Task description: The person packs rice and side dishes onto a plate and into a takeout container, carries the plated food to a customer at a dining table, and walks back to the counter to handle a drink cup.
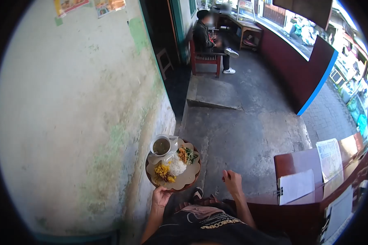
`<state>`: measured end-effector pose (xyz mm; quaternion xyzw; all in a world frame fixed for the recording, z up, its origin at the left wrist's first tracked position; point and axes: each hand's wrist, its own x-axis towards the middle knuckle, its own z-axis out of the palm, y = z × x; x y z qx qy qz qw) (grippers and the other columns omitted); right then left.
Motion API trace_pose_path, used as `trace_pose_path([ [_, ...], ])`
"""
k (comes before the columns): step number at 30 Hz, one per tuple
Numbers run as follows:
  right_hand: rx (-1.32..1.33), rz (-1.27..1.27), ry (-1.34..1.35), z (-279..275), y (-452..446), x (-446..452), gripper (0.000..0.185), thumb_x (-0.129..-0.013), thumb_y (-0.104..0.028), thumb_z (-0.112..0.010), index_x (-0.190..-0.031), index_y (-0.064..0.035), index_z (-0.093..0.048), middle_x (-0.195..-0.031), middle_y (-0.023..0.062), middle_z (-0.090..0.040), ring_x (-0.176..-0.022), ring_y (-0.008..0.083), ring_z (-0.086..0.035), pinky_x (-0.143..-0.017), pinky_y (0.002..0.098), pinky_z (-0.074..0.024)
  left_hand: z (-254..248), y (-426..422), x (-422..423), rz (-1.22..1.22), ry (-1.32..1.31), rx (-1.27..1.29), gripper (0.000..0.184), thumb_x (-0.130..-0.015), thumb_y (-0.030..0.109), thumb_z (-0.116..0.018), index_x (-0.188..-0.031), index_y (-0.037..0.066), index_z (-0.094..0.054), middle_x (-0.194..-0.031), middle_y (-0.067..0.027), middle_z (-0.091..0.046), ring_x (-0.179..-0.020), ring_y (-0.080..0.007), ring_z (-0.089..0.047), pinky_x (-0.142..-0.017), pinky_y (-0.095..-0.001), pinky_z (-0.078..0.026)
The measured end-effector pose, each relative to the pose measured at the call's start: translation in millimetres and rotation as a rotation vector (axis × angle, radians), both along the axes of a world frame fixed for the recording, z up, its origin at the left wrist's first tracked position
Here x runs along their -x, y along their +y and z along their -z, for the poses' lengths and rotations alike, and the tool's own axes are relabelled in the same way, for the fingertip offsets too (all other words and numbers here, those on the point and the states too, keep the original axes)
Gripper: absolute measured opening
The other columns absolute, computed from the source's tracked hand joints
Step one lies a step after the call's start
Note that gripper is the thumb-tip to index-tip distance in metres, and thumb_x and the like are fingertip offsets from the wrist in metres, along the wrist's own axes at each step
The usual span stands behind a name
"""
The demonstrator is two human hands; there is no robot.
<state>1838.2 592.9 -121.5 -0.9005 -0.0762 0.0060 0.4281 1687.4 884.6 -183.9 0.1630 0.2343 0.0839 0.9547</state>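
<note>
Currently, a round plate is carried at waist height in front of the wearer's body, close to the stained wall. Its near rim is gripped by the left hand, whose fingers are clamped on the edge. The right hand is held in the air to the right of the plate, apart from it, with its fingers curled together loosely.

The plate is lined with a scalloped sheet. On it, white rice is flanked by yellow food on the near left and by orange-brown food and greens on the far right. A white bowl of broth is set at the far left.

At the lower right, a clipped stack of paper and a printed sheet are laid on a dark red table. Farther off, a red chair is occupied by a person in dark clothing.
</note>
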Motion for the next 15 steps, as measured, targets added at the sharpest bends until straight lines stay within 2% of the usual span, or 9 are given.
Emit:
trace_pose_path([
  [2,0.004,-0.024,-0.036,-28,35,-55,0.031,-0.089,-0.025,-0.057,-0.071,-0.0003,-0.061,-0.062,0.0135,-0.062,-0.060,0.0334,-0.061,-0.058,0.0385,-0.0471,-11,19,-51,0.028,0.004,0.006,0.049,-0.071,-0.002,-0.047,-0.120,-0.007,-0.045,-0.116,-0.0198,-0.056,-0.105,-0.0343,-0.057,-0.090,-0.0480,-0.048],
  [4,0.009,-0.075,-0.110,-40,60,-111,0.036,-0.090,-0.027,-0.056,-0.069,0.0017,-0.061,-0.059,0.0106,-0.063,-0.054,0.0198,-0.064,-0.054,0.0319,-0.0481,-22,33,-104,0.055,0.007,0.016,0.052,-0.070,-0.002,-0.047,-0.121,-0.007,-0.045,-0.118,-0.0201,-0.055,-0.106,-0.0341,-0.056,-0.091,-0.0465,-0.047],
  [5,0.019,-0.074,-0.118,-47,74,-141,0.036,-0.090,-0.027,-0.056,-0.069,0.0017,-0.061,-0.059,0.0106,-0.063,-0.054,0.0198,-0.064,-0.054,0.0319,-0.0481,-28,41,-133,0.069,-0.043,0.013,0.046,-0.073,-0.001,-0.047,-0.118,-0.009,-0.045,-0.116,-0.0205,-0.056,-0.105,-0.0345,-0.057,-0.090,-0.0484,-0.049],
  [7,-0.084,-0.120,-0.111,-56,100,-192,0.036,-0.091,-0.027,-0.055,-0.069,0.0014,-0.062,-0.059,0.0102,-0.063,-0.053,0.0194,-0.063,-0.054,0.0317,-0.0480,-36,56,-189,0.077,-0.019,-0.001,0.045,-0.073,-0.001,-0.047,-0.117,-0.009,-0.045,-0.116,-0.0204,-0.056,-0.105,-0.0342,-0.057,-0.090,-0.0482,-0.049],
  [12,-0.041,-0.083,-0.009,-24,114,-306,0.037,-0.090,-0.026,-0.054,-0.066,0.0008,-0.064,-0.055,0.0091,-0.062,-0.052,0.0188,-0.063,-0.053,0.0304,-0.0487,-52,89,-323,0.129,-0.034,-0.014,0.045,-0.072,-0.003,-0.046,-0.117,-0.008,-0.046,-0.115,-0.0196,-0.056,-0.105,-0.0325,-0.057,-0.090,-0.0485,-0.049],
  [14,0.061,-0.026,0.048,21,96,-349,0.038,-0.089,-0.026,-0.053,-0.065,0.0016,-0.064,-0.054,0.0082,-0.062,-0.050,0.0174,-0.062,-0.053,0.0296,-0.0494,-55,101,-378,0.152,-0.108,-0.020,0.050,-0.072,-0.004,-0.046,-0.122,-0.005,-0.044,-0.117,-0.0194,-0.056,-0.106,-0.0324,-0.057,-0.093,-0.0488,-0.047],
  [15,-0.010,0.069,0.138,40,84,-367,0.038,-0.089,-0.025,-0.052,-0.065,0.0023,-0.064,-0.053,0.0083,-0.062,-0.048,0.0166,-0.061,-0.052,0.0291,-0.0497,-58,108,-409,0.165,-0.089,-0.009,0.049,-0.072,-0.003,-0.046,-0.121,-0.007,-0.044,-0.116,-0.0200,-0.056,-0.105,-0.0331,-0.057,-0.093,-0.0481,-0.046],
])
